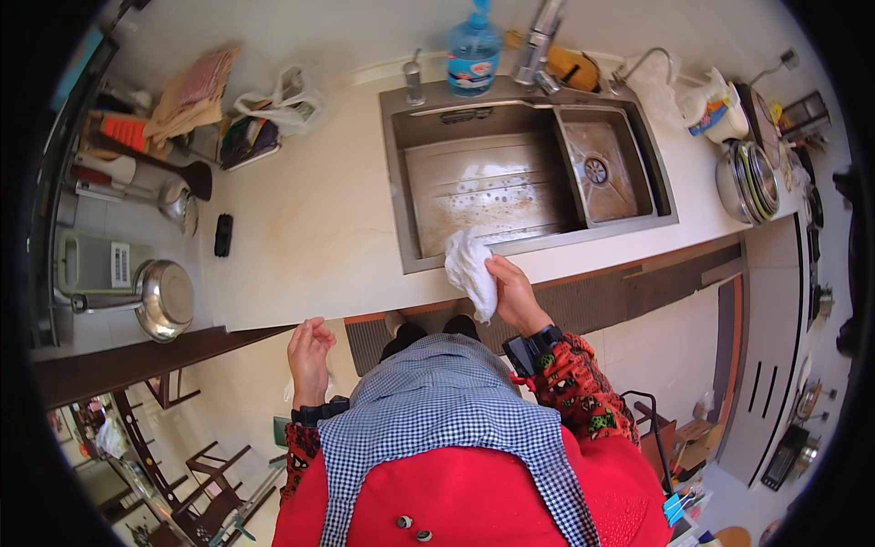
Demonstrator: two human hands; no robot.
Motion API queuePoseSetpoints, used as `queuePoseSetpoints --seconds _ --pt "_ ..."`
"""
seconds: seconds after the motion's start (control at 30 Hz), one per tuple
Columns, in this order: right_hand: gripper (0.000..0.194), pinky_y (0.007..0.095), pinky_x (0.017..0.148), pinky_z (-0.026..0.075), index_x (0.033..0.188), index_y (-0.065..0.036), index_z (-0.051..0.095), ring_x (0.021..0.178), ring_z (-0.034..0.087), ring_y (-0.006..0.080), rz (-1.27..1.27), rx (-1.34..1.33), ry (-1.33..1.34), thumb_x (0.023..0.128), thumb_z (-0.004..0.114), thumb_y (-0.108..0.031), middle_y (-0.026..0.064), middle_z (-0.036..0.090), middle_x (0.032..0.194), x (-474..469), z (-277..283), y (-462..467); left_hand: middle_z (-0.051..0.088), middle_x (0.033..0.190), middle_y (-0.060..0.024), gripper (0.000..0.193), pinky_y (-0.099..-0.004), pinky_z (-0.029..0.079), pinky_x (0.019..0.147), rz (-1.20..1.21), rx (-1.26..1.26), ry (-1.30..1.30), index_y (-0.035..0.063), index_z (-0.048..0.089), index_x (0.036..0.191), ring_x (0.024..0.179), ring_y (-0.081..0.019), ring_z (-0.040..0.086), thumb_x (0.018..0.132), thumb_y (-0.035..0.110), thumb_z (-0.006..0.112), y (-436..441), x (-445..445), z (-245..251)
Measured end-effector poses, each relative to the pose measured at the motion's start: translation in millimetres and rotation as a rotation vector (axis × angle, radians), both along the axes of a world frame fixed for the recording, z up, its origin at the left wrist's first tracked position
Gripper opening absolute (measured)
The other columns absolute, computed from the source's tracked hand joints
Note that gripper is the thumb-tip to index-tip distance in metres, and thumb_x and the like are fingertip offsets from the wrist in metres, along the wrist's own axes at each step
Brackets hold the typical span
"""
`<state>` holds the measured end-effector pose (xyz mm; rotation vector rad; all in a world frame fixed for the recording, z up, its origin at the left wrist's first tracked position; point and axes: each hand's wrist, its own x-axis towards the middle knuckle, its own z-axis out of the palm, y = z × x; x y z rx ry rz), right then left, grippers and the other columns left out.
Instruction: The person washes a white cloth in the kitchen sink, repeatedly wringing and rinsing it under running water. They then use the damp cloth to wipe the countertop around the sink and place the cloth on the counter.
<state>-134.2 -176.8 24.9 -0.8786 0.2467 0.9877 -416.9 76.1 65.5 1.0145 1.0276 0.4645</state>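
Observation:
A bunched white cloth [470,270] is gripped in my right hand [514,294] at the front rim of the steel sink [448,256]. Part of the cloth overlaps that rim and its lower end hangs past the counter edge. My left hand [309,355] is just in front of the counter edge, holding nothing, with its fingers loosely bent and slightly apart. Inside the large basin [478,184] the floor looks wet, with brownish marks. The small basin [605,164] with its drain lies to the right. A chrome faucet [540,41] rises behind the sink.
A blue detergent bottle [473,58] and a soap pump [413,81] stand behind the sink. Stacked metal bowls [748,181] sit at right. On the left are a saucepan [165,301], a green-edged cutting board [96,260], a small black object [223,235] and a white plastic bag [287,102].

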Motion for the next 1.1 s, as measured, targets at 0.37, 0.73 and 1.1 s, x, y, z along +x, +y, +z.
queuePoseSetpoints --seconds 0.37,0.73,1.1 --pt "0.031 0.0273 0.088 0.047 0.119 0.001 0.066 0.099 0.06 0.0117 0.299 -0.409 -0.959 0.1 0.06 -0.023 0.0045 0.068 0.107 -33.0 32.8 123.4 0.066 0.121 -0.0097 0.03 -0.0312 0.044 0.101 -0.237 0.303 -0.002 -0.0007 0.061 0.126 0.115 -0.018 0.061 0.102 0.016 0.054 53.0 11.7 3.6" --pt "0.027 0.0382 0.068 0.051 0.092 -0.002 0.07 0.072 0.066 0.0301 0.382 -0.931 -1.388 0.088 0.068 -0.028 0.0152 0.068 0.078 -59.0 -44.4 218.4 0.072 0.093 -0.0122 0.037 -0.0335 0.053 0.075 -0.48 0.535 0.465 -0.0008 0.066 0.103 0.085 -0.0202 0.068 0.086 0.031 0.073 81.0 90.2 -85.0" --pt "0.033 0.0308 0.067 0.05 0.117 -0.003 0.058 0.081 0.061 0.0149 0.096 -0.64 -0.608 0.092 0.063 -0.023 0.0064 0.065 0.099 -15.0 -53.5 188.5 0.064 0.092 -0.0079 0.013 -0.0338 0.054 0.074 -0.282 0.043 0.09 0.0015 0.06 0.094 0.082 -0.0164 0.063 0.083 0.005 0.066 101.7 57.4 -101.7"
